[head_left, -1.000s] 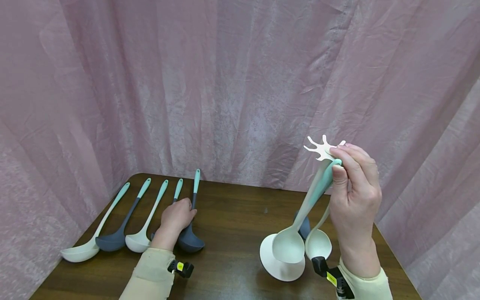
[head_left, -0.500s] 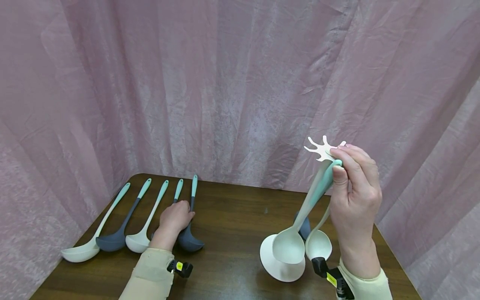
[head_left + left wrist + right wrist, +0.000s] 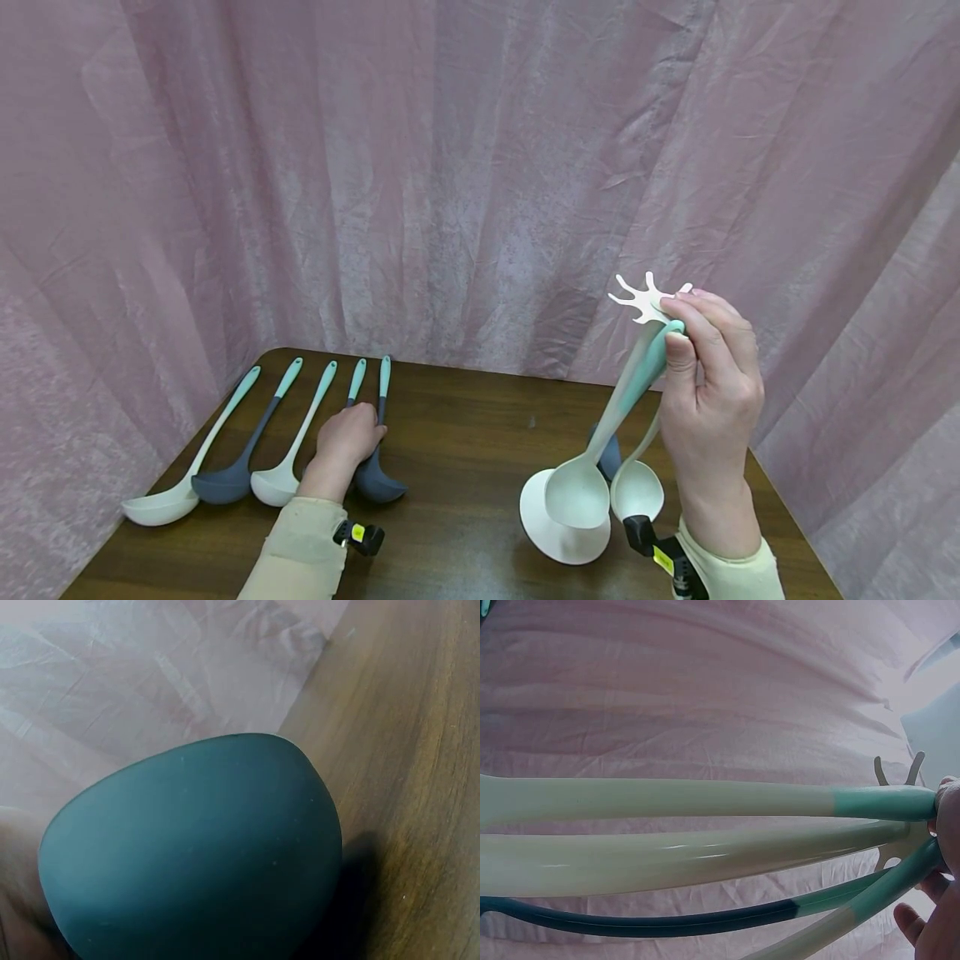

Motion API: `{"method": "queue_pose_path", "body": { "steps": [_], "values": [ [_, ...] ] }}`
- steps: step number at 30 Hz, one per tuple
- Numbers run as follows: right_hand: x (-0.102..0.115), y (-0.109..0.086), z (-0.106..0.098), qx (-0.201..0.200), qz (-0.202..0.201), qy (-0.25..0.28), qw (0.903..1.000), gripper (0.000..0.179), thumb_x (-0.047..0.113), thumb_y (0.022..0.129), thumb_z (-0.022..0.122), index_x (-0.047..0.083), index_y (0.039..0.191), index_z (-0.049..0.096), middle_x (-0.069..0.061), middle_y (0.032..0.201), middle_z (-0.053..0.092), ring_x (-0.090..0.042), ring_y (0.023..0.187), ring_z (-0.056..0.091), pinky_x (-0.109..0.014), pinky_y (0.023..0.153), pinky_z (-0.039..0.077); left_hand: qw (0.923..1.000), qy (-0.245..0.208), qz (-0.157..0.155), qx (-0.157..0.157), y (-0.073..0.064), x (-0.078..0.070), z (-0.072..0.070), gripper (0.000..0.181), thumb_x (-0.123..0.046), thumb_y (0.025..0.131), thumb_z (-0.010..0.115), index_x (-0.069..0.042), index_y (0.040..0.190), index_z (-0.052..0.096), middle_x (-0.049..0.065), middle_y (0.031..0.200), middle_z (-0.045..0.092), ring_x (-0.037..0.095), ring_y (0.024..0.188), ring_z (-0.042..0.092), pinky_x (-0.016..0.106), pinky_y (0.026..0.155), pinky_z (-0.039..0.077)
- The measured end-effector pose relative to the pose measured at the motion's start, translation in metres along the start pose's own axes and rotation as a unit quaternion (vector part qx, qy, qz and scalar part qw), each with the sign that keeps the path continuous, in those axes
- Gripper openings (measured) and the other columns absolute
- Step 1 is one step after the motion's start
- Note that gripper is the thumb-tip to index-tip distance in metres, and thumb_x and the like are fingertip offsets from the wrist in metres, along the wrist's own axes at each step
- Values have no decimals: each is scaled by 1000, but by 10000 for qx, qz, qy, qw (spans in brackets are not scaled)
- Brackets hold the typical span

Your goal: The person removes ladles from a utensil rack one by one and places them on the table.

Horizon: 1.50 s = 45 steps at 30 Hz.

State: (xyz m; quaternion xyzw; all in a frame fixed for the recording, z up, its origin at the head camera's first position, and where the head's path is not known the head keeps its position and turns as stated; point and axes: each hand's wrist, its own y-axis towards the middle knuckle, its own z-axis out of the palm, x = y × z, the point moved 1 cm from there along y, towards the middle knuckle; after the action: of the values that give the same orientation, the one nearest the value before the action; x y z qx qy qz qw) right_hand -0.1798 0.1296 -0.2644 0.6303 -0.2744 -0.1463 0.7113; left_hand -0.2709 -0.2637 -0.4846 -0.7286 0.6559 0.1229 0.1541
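Lowered at its handle end and drawn slightly leftward since a second ago, the rightmost dark ladle [image 3: 380, 483] is at the right end of a row of ladles [image 3: 277, 485] on the wooden table [image 3: 465, 500]. Its handle seems gripped by the left hand [image 3: 347, 433], though the fingertips are hidden. Well apart, the right hand [image 3: 712, 379] pinches the pronged top of the white rack [image 3: 566, 547], against a mint handle end; pale ladles [image 3: 577, 496] and a dark utensil [image 3: 609, 457] hang around the rack's stem.

The right hand [image 3: 949, 841] touches mint handle ends [image 3: 907, 803] beside a glossy cream shaft [image 3: 667, 859].
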Motion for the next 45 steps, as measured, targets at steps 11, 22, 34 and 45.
{"method": "queue_pose_path", "body": {
  "steps": [11,22,34,45],
  "values": [
    [1,0,0,-24,9,-18,10000,45,39,108,71,-4,115,82,-26,117,73,-37,125,68,-44,115,50,10000,49,-17,39,0,-1,0,30,-26,108,73,-11,83,65,7,76,60,26,71,58,42,65,46],
    [2,0,1,-35,13,9,10000,46,39,108,71,-4,115,82,-26,116,73,-36,125,68,-44,115,50,9999,83,-27,119,-3,0,-1,34,-27,109,72,-11,80,64,7,74,60,26,69,58,42,64,45],
    [1,0,-2,-22,46,2,10000,44,38,108,71,-4,116,82,-27,117,73,-36,126,68,-44,115,49,9998,-76,61,-143,-7,-2,-10,37,-28,110,70,-11,78,62,7,69,56,25,62,55,39,59,42],
    [-1,-1,0,-78,5,20,10000,48,42,107,71,-4,115,83,-25,117,74,-42,125,68,-44,115,50,9987,-22,153,-493,-21,-24,-32,26,-33,110,70,-7,114,73,5,80,64,24,67,59,42,59,46]
  ]
}}
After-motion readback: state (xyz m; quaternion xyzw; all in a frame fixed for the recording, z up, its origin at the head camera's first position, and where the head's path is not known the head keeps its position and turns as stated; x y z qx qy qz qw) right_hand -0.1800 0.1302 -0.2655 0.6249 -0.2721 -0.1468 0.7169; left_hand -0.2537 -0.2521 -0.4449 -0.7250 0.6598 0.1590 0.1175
